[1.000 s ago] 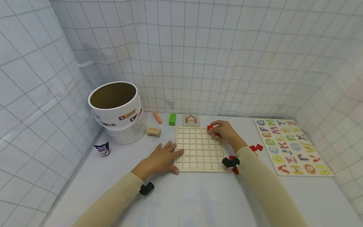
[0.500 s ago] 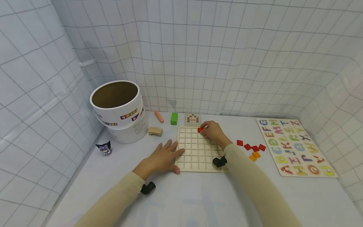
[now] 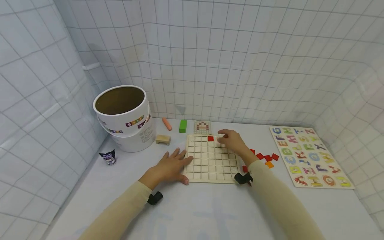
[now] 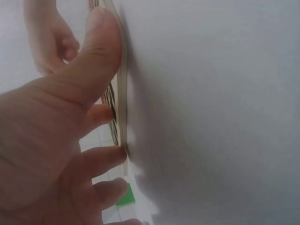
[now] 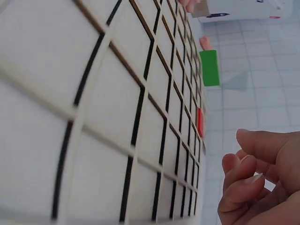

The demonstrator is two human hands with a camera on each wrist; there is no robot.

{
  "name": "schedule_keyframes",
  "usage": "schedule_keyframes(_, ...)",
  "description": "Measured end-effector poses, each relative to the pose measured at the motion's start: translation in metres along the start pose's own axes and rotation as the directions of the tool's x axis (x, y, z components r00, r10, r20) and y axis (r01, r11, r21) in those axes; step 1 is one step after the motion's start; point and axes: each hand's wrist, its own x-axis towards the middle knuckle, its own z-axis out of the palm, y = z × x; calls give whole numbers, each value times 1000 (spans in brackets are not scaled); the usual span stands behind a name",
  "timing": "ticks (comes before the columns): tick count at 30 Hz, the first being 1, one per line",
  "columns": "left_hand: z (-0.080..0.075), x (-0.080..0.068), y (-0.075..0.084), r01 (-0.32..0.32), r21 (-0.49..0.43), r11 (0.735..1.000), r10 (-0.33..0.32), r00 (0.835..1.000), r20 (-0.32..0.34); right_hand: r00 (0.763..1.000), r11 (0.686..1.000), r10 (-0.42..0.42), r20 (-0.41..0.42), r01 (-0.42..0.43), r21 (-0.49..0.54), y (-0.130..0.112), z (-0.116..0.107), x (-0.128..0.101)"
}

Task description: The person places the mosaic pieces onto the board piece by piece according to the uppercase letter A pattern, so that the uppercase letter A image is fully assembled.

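A pale wooden grid board lies in the middle of the table. One red square tile sits in its far row and also shows as a red tile in the right wrist view. With fingers spread, my left hand rests at the board's left edge; in the left wrist view its thumb lies along that edge. My right hand hovers over the far right corner, its fingers loosely bent around nothing and the thumb apart. Loose red tiles and an orange tile lie right of the board, some partly behind my right arm.
A small pattern card stands behind the board. Further left are a green block, a pink-orange stick, a wooden arch block, a white bucket and a small figurine. An alphabet board lies at the right.
My right hand brought the red tile leftward along the far row, let it go in a square, and drew back to the right. My left hand has stayed at the board's edge.
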Motion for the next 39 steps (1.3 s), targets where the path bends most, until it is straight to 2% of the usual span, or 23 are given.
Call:
schedule_keyframes(4, -1, -1, -1, -8, 17, 1000, 8, 1000, -17, 997, 993, 53, -53, -47, 104, 28, -39, -33)
schedule_keyframes(7, -1, -2, -2, -10, 41, 999, 11, 1000, -22, 989, 987, 130, -66, -123, 106, 52, -63, -53)
schedule_keyframes(10, -2, -2, -3, -5, 48, 999, 6, 1000, -21, 983, 981, 182, -26, -181, 64, 68, -74, -63)
schedule_keyframes(15, -4, -1, -2, 0, 28, 1000, 0, 1000, -22, 977, 978, 210, 30, -210, -20, 78, -69, -64)
schedule_keyframes(20, -6, 3, 1, 0, 19, 1000, 0, 1000, -19, 975, 969, 224, 10, -221, -110, 77, -62, -60)
schedule_keyframes(25, -5, 5, 2, 2, 11, 1000, -2, 1000, -13, 980, 960, 197, -15, -196, -198, 73, -59, -58)
schedule_keyframes(31, -5, 4, 2, 4, 1, 1000, -4, 1000, -22, 986, 958, 165, -32, -168, -231, 73, -57, -54)
schedule_keyframes(35, -5, 4, 3, -2, -5, 1000, 2, 1000, -23, 983, 972, 177, -38, -181, -152, 76, -61, -55)
schedule_keyframes(37, -5, 4, 4, -2, -2, 1000, 2, 1000, -22, 983, 981, 183, -35, -185, -63, 78, -63, -55)
schedule_keyframes(39, -5, 3, 5, 0, 6, 1000, 0, 1000, -21, 983, 981, 182, -17, -181, 67, 79, -64, -54)
